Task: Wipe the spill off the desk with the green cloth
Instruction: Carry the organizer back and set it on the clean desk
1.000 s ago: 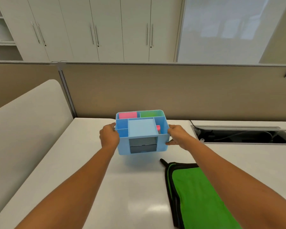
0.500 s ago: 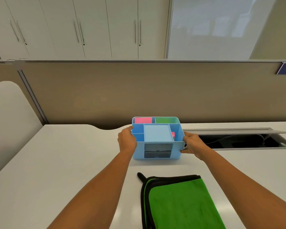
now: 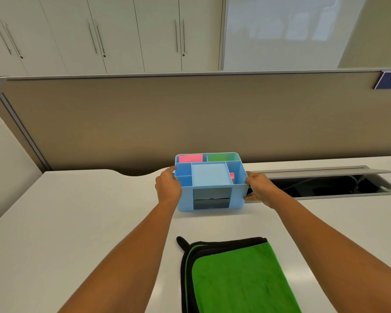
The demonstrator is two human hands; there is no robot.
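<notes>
A folded green cloth [image 3: 237,279] with a black edge lies on the white desk [image 3: 77,222] close to me, untouched. Beyond it stands a light blue desk organiser [image 3: 210,177] with pink and green pads in its back compartments and small drawers in front. My left hand [image 3: 168,188] grips its left side and my right hand [image 3: 260,188] grips its right side. The organiser's base rests on the desk. I see no spill on the desk surface.
An open cable tray [image 3: 325,184] with a raised lid is set into the desk to the right of the organiser. A brown partition wall [image 3: 190,120] runs along the desk's back edge. White cabinets [image 3: 122,35] stand behind it.
Both hands have carried the organiser to the right and further back, then lowered it onto the desk. The view has shifted, so the cloth now sits nearer the middle.
</notes>
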